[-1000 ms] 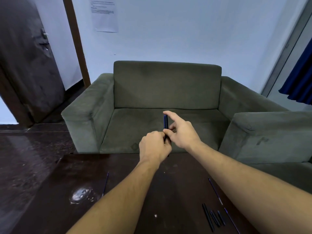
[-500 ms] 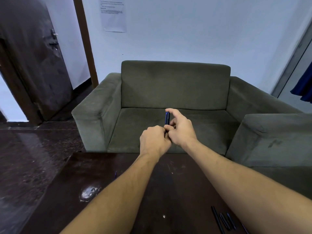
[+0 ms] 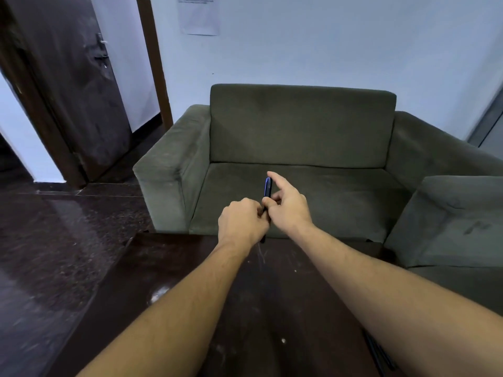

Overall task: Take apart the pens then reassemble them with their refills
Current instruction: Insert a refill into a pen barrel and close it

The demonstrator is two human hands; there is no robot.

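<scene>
I hold a dark blue pen [image 3: 268,186] upright above the far edge of the dark table [image 3: 168,270]. My left hand [image 3: 241,221] is closed as a fist around its lower part, and the pen's bottom tip pokes out below that fist. My right hand [image 3: 285,205] pinches the pen's middle with thumb and fingers, its forefinger stretched along the top end. Several loose dark pen parts [image 3: 377,349] lie on the table at the lower right, mostly hidden under my right forearm.
A grey-green sofa [image 3: 299,131] stands right behind the table, with a second sofa's arm [image 3: 457,221] at the right. A dark wooden door [image 3: 79,85] is at the left. A shiny smear [image 3: 159,293] marks the table near my left forearm.
The view has shifted left and up, so the loose parts at the lower right have slid nearly out of frame. Both hands stay on the pen in about the same grip.
</scene>
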